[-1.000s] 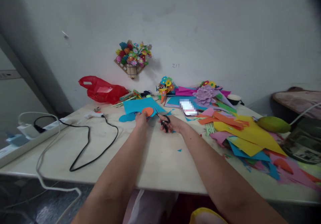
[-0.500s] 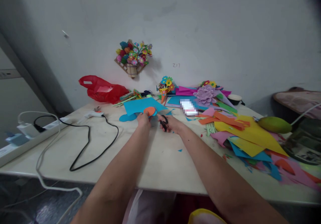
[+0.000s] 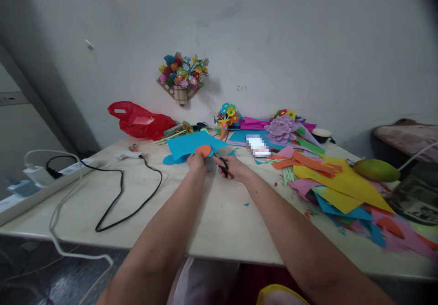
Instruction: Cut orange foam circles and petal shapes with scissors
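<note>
My left hand (image 3: 196, 162) is closed on a blue sheet (image 3: 191, 143), with an orange round piece (image 3: 204, 150) lying against it under the fingers. Black-handled scissors (image 3: 223, 166) are gripped in my right hand (image 3: 233, 167). Their blades reach the sheet's right part, beside the orange piece. Behind my left hand, a blue piece with a rounded edge (image 3: 171, 160) rests on the table, partly covered by the sheet. Small blue scraps (image 3: 234, 152) lie just right of the sheet.
Left are a glue gun (image 3: 128, 154) with a black cord and a power strip (image 3: 68, 175). A red plastic bag (image 3: 140, 121) sits at the back. To the right lie a phone (image 3: 257, 146), heaped coloured sheets (image 3: 337, 179) and a mango (image 3: 376, 170). Craft flowers (image 3: 280, 129) stand near the wall.
The blue sheet and orange piece have shifted and turned slightly in my left hand. The scissors' blades now show more plainly at the sheet's edge.
</note>
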Motion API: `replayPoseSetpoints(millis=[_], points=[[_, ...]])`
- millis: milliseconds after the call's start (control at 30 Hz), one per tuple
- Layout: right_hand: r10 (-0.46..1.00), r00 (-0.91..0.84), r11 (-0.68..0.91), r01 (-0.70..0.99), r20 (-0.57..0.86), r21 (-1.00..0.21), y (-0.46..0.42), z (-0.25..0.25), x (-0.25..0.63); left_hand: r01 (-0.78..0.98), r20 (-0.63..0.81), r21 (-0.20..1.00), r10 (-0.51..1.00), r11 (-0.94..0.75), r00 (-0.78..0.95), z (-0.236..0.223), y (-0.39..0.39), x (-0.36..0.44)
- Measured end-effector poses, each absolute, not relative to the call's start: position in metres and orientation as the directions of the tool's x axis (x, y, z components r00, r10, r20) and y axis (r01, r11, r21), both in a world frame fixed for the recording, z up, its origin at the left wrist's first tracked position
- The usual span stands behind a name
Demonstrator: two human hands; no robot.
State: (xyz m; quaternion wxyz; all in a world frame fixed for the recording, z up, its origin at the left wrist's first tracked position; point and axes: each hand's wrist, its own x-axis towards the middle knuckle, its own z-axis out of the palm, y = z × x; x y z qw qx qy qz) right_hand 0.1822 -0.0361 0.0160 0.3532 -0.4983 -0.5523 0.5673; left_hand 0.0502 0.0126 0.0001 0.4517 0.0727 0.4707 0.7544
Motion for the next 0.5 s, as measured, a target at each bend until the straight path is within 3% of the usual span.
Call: replayPoseSetpoints(millis=[500], points=[[0.977,-0.123,-0.154,0.138,-0.171,-0.978,-0.038,0.017,0.171,-0.576,-0.315,0.809,0.741,-0.118,-0.593,-0.007,0.018,0.046]])
